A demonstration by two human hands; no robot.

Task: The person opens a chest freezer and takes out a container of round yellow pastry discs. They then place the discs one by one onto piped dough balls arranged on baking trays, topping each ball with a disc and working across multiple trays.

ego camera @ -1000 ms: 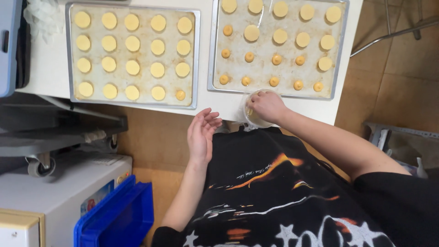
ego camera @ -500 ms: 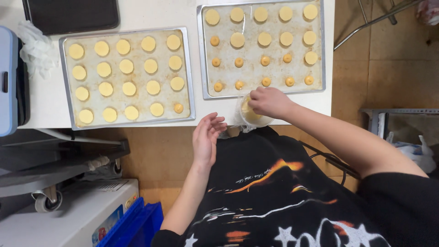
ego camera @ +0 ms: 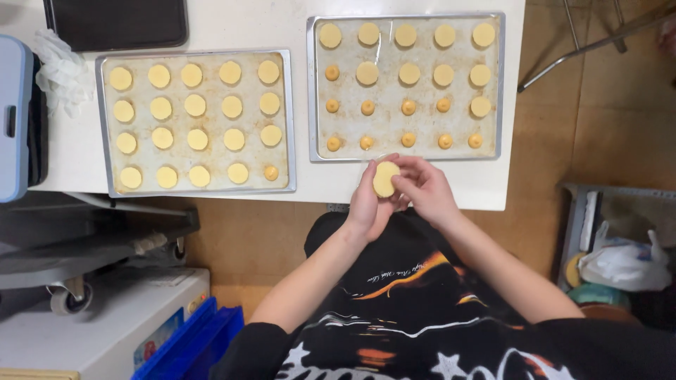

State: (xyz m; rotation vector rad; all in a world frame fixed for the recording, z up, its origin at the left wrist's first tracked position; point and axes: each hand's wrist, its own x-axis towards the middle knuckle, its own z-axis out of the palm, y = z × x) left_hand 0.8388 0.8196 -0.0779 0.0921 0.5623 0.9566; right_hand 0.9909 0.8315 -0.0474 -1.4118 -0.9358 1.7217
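Dough disc (ego camera: pixel 385 179) sits between both hands (ego camera: pixel 398 193), its underside hidden.

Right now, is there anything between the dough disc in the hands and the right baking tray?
Nothing visible. The dough disc is held between the left hand and right hand, just at the near rim of the right baking tray. Only bare white table lies there.

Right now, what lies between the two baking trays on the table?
In the head view, only a bare strip of white table separates the left tray from the right tray; nothing rests there.
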